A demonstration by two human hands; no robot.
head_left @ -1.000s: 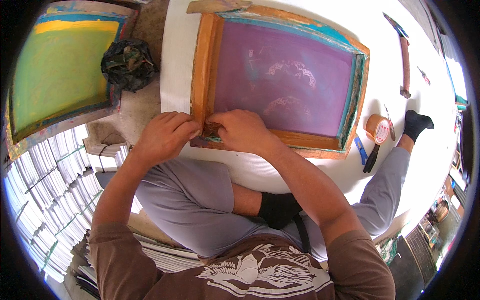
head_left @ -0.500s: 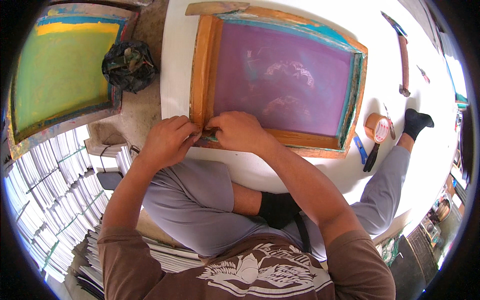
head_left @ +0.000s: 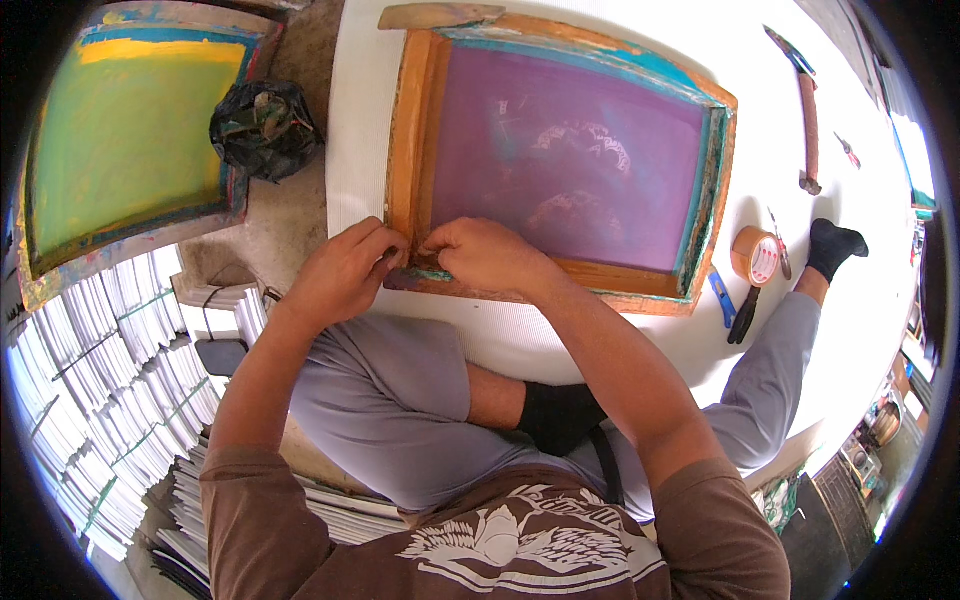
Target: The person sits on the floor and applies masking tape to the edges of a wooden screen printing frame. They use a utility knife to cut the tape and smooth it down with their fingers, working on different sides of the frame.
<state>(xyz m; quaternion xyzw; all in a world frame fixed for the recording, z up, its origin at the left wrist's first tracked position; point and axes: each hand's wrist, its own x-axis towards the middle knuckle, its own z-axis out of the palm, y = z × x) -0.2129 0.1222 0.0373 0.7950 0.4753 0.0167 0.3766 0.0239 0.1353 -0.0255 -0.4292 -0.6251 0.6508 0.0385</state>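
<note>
Pinching at the near left corner of the purple screen (head_left: 570, 160), your two hands meet just left of the frame's centre. Your left hand (head_left: 340, 272) is curled, its fingertips pressed together against the wooden frame's lower left corner. Your right hand (head_left: 485, 255) is curled too, its fingers bent down onto the same corner, touching the frame's bottom rail. What sits between the fingertips is too small to tell; it may be a strip of the teal tape that edges the mesh.

The screen lies flat on a white sheet (head_left: 560, 340) in the upper middle of the picture, its wooden frame stained with teal and orange.

At upper left a second screen (head_left: 125, 140), green with a yellow band, rests on the dirty floor. A crumpled black bag (head_left: 265, 125) lies between the two screens. At right, just beside the purple screen's lower right corner, sit a roll of tape (head_left: 755, 255), a blue cutter (head_left: 722, 297) and a dark tool (head_left: 745, 315). A hammer (head_left: 805, 120) lies in the upper right. Stacks of paper (head_left: 110, 370) fill the lower left.
</note>
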